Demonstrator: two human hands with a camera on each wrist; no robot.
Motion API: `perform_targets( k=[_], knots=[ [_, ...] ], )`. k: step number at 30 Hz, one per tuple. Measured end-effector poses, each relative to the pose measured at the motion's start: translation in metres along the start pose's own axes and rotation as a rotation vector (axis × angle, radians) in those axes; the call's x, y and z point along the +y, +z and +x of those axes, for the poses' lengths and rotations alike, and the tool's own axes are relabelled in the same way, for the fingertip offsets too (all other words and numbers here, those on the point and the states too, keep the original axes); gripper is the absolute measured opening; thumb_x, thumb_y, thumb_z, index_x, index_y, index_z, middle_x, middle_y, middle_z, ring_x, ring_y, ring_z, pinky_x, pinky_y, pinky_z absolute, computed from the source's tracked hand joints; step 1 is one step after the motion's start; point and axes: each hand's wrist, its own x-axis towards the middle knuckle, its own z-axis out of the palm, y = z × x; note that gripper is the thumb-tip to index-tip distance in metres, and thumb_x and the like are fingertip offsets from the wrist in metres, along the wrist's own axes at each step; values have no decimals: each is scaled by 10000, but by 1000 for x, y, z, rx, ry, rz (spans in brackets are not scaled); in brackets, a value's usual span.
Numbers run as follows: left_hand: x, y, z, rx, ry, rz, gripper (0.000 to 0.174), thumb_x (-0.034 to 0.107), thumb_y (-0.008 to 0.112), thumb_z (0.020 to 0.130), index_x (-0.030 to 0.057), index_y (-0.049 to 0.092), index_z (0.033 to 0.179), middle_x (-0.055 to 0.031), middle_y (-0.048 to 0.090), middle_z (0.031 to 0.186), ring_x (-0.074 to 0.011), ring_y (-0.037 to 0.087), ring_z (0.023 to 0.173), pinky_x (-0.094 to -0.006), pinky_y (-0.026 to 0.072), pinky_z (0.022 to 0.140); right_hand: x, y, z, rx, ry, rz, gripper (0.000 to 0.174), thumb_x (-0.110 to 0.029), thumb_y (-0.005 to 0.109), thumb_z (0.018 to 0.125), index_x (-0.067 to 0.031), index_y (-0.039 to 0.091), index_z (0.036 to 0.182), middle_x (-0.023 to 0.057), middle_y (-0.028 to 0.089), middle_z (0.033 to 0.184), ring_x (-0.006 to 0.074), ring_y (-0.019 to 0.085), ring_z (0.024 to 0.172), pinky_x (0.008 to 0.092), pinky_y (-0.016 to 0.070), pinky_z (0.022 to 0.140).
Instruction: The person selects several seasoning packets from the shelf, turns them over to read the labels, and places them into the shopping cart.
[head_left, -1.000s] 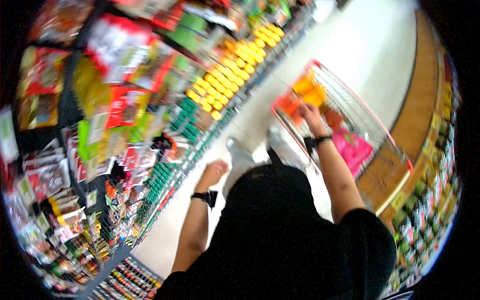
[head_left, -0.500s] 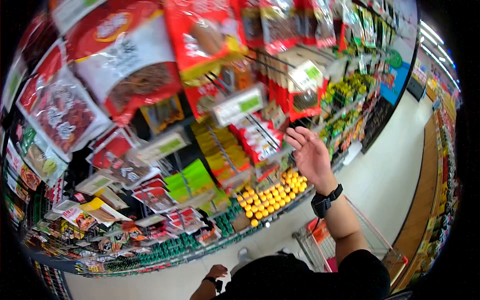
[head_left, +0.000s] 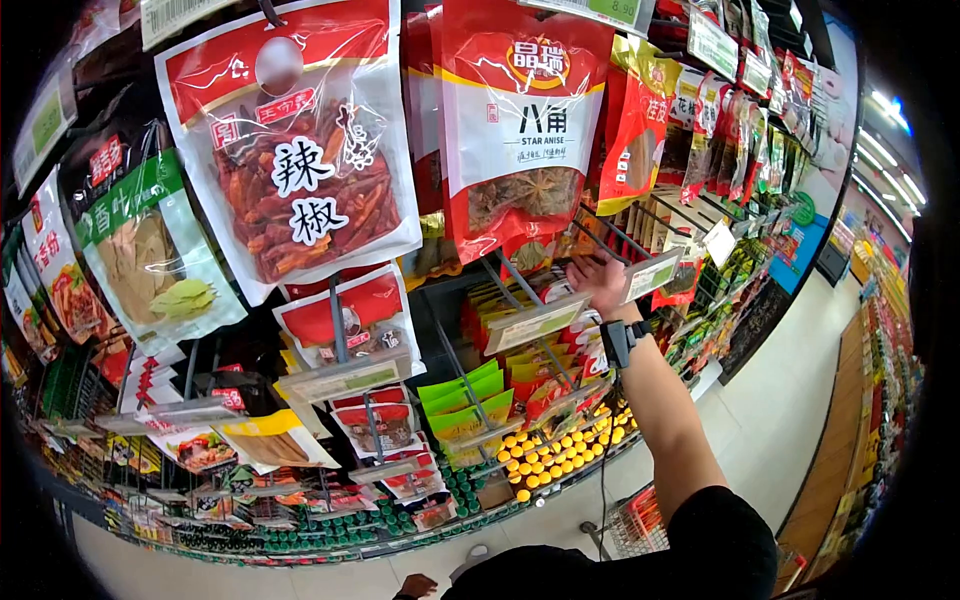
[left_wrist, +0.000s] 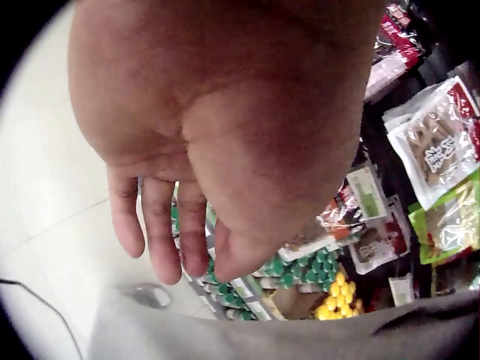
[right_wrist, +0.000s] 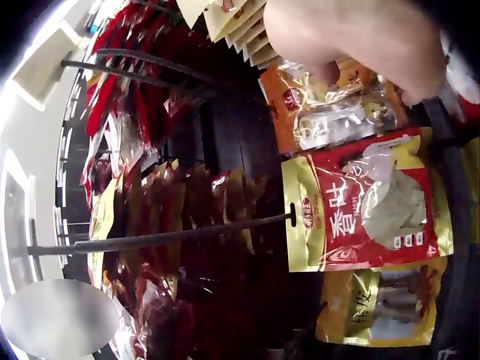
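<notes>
My right hand (head_left: 600,285) reaches in among the shelf hooks below a star anise bag (head_left: 525,130), palm turned up and fingers loosely extended. In the right wrist view its fingertips (right_wrist: 326,71) overlap the top of an orange packet (right_wrist: 281,112) with a clear window. Directly below that packet a red-and-gold bag of dried leaves (right_wrist: 315,217) hangs on a hook, with a yellow packet (right_wrist: 360,307) under it. My left hand (left_wrist: 217,127) hangs low by my leg, fingers loosely bent and holding nothing; only part of it shows at the bottom of the head view.
A dried chili bag (head_left: 300,170) and a green-topped leaf bag (head_left: 155,240) hang at the left. Metal hooks with price tags (head_left: 540,322) stick out around my right hand. Yellow-capped bottles (head_left: 560,455) stand low, and a shopping cart (head_left: 640,525) is at my right.
My right hand has left the cart, risen to the shelf and moved in among the hanging bags. The head view has swung up and closer to the rack. My left hand stays low.
</notes>
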Motion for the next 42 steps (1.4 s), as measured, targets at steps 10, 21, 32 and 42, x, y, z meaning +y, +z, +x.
perform_targets(
  k=[10, 21, 32, 42],
  knots=[
    [25, -65, 40, -264, -246, 79, 220, 178, 588, 919, 45, 732, 1020, -110, 730, 909, -204, 692, 791, -330, 540, 659, -18, -7, -81, -304, -82, 139, 270, -266, 451, 1029, -55, 573, 1144, 110, 646, 1045, 246, 642, 911, 382, 564, 785],
    [173, -67, 113, -159, 188, 285, 264, 293, 756, 801, 59, 649, 857, -53, 660, 771, -164, 633, 719, -345, 499, 662, 13, 23, -103, 72, -48, -164, 521, -419, 464, 1008, 49, 430, 1234, 234, 395, 1385, 337, 436, 1272, 395, 413, 1074],
    [80, -57, 77, -171, -60, -104, 313, 375, 677, 875, 63, 664, 857, -56, 660, 782, -179, 615, 709, -359, 498, 660, 8, -16, -22, -187, 14, 149, 481, -318, 550, 991, -10, 378, 1318, 153, 418, 1345, 315, 450, 1191, 447, 430, 1016],
    [53, -63, 38, -58, 23, 197, 309, 364, 667, 883, 57, 674, 854, -40, 659, 773, -161, 602, 687, -352, 478, 630, -16, 42, -121, -287, -224, 40, 289, -274, 432, 1033, -49, 537, 1180, 102, 622, 1165, 262, 602, 1102, 419, 489, 994]
  ],
)
